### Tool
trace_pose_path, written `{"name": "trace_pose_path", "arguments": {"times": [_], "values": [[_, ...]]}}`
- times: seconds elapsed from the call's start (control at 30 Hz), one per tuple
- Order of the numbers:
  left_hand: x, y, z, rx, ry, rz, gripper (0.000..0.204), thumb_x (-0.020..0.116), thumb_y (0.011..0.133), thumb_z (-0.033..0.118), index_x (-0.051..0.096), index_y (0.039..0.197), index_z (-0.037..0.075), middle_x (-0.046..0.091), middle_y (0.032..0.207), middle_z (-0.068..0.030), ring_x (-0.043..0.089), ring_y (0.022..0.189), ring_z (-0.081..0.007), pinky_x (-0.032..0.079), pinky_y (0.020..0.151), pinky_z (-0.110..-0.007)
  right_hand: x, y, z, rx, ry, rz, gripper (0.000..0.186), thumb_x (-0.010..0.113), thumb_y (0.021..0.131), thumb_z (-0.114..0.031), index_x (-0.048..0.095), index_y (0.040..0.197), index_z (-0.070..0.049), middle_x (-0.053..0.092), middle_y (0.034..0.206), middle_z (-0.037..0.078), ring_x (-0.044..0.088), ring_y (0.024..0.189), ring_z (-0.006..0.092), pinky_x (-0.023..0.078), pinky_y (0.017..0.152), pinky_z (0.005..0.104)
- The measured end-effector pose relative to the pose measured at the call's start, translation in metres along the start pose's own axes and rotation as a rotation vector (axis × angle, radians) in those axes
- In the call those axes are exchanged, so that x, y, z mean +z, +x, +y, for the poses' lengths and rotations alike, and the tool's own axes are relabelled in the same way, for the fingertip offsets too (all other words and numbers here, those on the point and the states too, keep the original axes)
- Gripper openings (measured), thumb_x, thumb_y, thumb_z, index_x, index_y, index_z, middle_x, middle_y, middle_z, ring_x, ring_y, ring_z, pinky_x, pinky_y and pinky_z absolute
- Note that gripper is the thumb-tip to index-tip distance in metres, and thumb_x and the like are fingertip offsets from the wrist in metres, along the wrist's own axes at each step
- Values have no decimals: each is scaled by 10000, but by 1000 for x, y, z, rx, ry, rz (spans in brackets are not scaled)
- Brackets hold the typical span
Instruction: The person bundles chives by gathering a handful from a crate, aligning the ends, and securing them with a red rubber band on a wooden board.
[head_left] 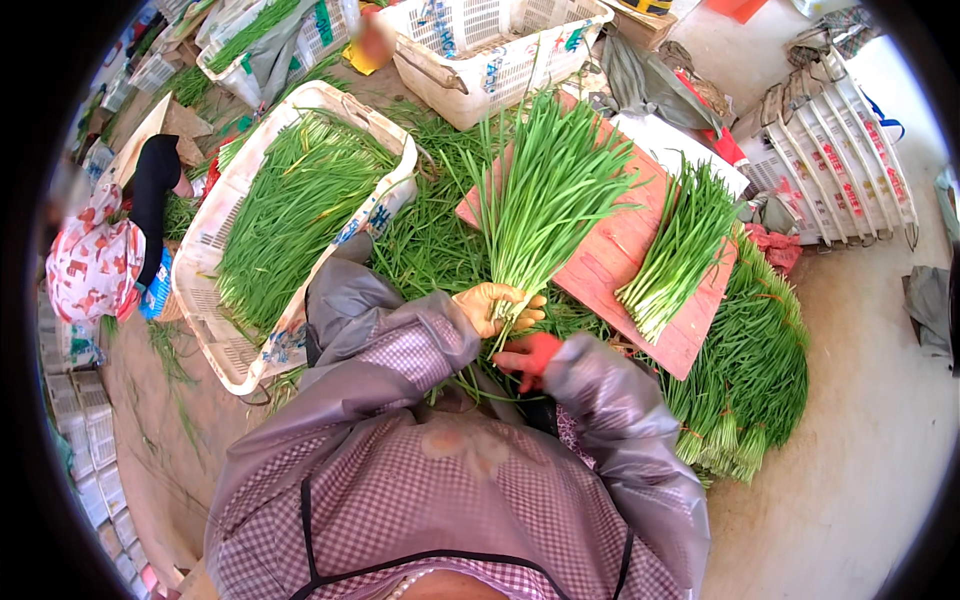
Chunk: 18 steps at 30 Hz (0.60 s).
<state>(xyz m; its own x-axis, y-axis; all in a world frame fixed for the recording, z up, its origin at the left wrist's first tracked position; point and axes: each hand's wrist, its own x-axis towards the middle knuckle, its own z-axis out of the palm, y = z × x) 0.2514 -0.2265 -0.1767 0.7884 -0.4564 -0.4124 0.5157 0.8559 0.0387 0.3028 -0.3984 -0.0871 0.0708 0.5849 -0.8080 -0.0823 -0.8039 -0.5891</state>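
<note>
Colour key: green, red and check
Leafy bunches (555, 180): green, paler at the base. Left hand (497, 308): yellow-gloved. Right hand (532, 360): red-gloved. Board (610, 268): pinkish red. Crate (200, 272): white, blue-marked. Smock (400, 520): purple-and-white check.

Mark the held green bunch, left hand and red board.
Held green bunch (548, 195), head view: middle of its leaves.
Left hand (492, 308), head view: its gloved back.
Red board (612, 256), head view: bare upper face.

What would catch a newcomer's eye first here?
Probably the big fan of green stalks in the middle, held low by the yellow-gloved left hand, with the red-gloved right hand just below. Next, the white crate full of greens on the left, and the reddish board right of centre, bearing another bunch.
</note>
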Motion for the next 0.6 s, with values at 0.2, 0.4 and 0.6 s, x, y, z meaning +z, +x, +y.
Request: {"name": "trace_pose_path", "arguments": {"times": [0.2, 0.4, 0.6], "values": [[14, -3, 0, 25, -82, -228, 550, 528, 858, 41, 376, 1383, -18, 529, 1290, -229, 494, 1219, -396, 434, 1026, -467, 31, 25, 37, -79, 487, 78, 382, 510, 933, -322, 575, 1136, -5, 678, 798, 119, 566, 488, 153, 411, 421, 270], [4, -2, -1, 25, -62, -271, 584, 539, 865, 90, 342, 1407, -2, 606, 1180, -183, 542, 1166, -375, 388, 1051, -507, 26, -16, 26, -37, 408, 157, 362, 427, 967, -325, 587, 1041, -8, 600, 617, 69, 510, 426, 136, 389, 413, 256], [4, 3, -6, 51, -20, -212, 554, 556, 870, 71, 375, 1390, 12, 661, 1012, -106, 618, 1052, -306, 428, 1026, -484, 24, -83, 14, -43, 400, 57, 324, 475, 951, -291, 624, 944, -4, 577, 571, 75, 503, 416, 121, 375, 398, 242]]}}
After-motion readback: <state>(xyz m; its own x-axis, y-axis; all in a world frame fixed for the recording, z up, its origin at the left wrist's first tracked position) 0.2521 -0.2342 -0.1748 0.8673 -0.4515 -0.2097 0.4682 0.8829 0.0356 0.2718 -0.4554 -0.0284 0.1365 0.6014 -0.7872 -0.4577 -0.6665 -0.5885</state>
